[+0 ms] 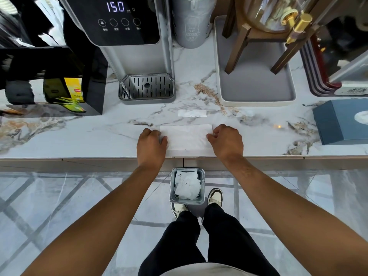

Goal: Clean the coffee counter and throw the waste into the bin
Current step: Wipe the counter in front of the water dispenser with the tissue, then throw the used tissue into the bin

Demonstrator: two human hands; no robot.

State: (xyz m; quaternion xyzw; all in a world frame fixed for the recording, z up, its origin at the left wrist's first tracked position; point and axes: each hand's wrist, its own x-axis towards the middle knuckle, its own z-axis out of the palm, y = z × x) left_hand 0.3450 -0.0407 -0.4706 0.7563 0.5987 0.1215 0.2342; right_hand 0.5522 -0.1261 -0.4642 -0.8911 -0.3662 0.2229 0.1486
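Observation:
A white paper tissue (186, 137) lies flat on the marble counter (79, 134) near its front edge. My left hand (151, 143) pinches the tissue's left edge and my right hand (226, 141) pinches its right edge. A small white packet (192, 113) lies on the counter just behind the tissue. On the floor below the counter edge, between my feet, stands a small grey bin (172, 185) with crumpled white tissues inside.
A water dispenser (127, 36) with a drip tray (147, 88) stands at the back. A grey tray (256, 90) carries a wooden stand with a glass jar. A blue tissue box (338, 124) sits right, a black tea-bag holder (55, 80) left.

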